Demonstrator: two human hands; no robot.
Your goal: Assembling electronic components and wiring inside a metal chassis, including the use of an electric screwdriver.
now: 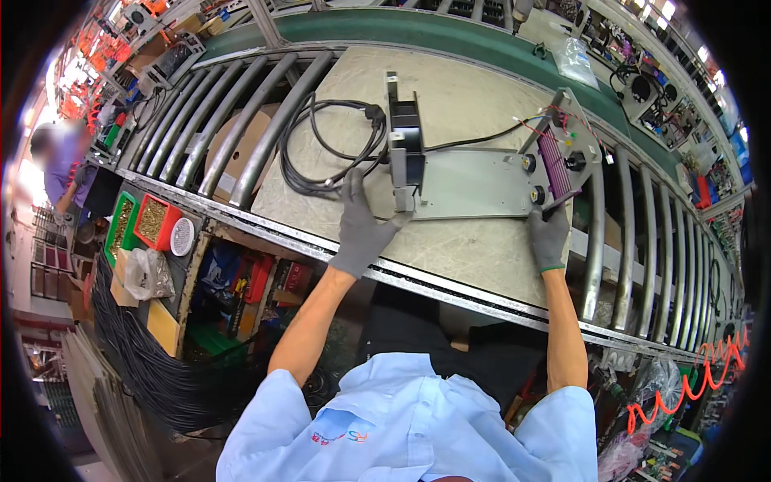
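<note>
A grey metal chassis (470,183) with an upright plate at each end lies on the beige board (450,257). Its left end carries a black box-shaped part (407,136); its right end holds a purple ribbed part (554,165) and thin coloured wires. My gloved left hand (361,229) is open beside the left end, fingers stretched by the coiled black power cable (291,153) and thumb at the chassis corner. At the near right corner, my gloved right hand (549,238) grips the chassis's end, its fingertips partly hidden.
Metal rollers (265,120) flank the board, with more rollers (622,241) on the right. A green belt (418,30) runs behind. Green (122,225) and red (157,222) bins of small brass-coloured parts stand left. A person (68,165) is at far left. An orange coiled hose (683,390) hangs right.
</note>
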